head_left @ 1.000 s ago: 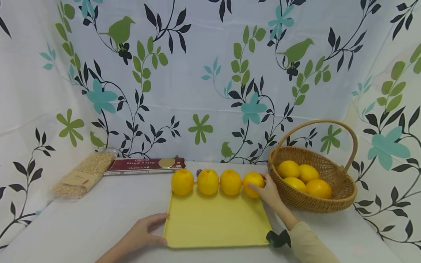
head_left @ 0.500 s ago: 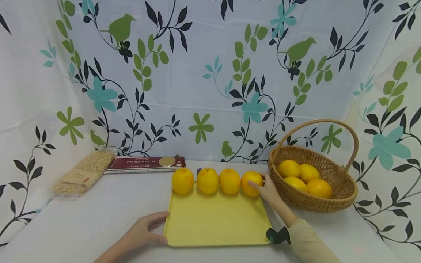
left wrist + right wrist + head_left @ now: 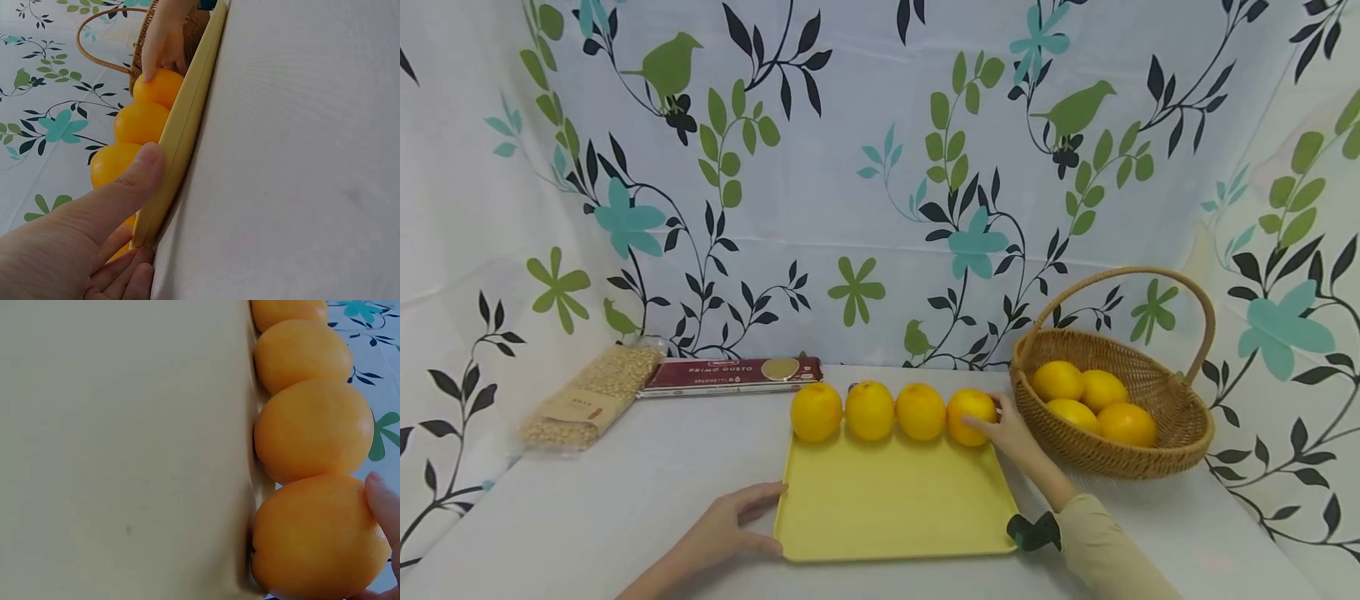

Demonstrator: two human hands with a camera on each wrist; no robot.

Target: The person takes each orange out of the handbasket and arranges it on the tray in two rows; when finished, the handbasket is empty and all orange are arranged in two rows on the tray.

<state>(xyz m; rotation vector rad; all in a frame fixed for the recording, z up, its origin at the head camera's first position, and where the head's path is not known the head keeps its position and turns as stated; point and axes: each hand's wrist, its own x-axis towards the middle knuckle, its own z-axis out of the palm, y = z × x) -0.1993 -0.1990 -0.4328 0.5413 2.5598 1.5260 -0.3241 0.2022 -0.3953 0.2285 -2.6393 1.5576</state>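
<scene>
A yellow rectangular tray (image 3: 895, 508) lies on the white table, with several oranges (image 3: 869, 411) lined up along its far edge. My right hand (image 3: 1015, 429) holds the rightmost orange (image 3: 972, 417), thumb across its front and fingers at its right side. In the right wrist view this orange (image 3: 319, 540) touches its neighbour (image 3: 315, 431), and only a thumb and part of a finger show. My left hand (image 3: 733, 525) rests at the tray's left edge near the front corner, thumb and forefinger spread apart against it. The left wrist view shows the thumb (image 3: 140, 169) in front of the tray's rim (image 3: 181, 131).
A wicker basket (image 3: 1105, 458) with several oranges (image 3: 1126, 425) stands close to the right of my right hand. A red spaghetti packet (image 3: 730, 377) and a clear bag of pale grains (image 3: 587, 396) lie at the back left. Patterned cloth (image 3: 880, 192) hangs behind. A dark green item (image 3: 1033, 532) is at the right sleeve.
My right hand and the rightmost orange have shifted slightly left, and the two middle oranges have shifted with them. The gap beside the leftmost orange is narrower. My left hand stays at the tray edge.
</scene>
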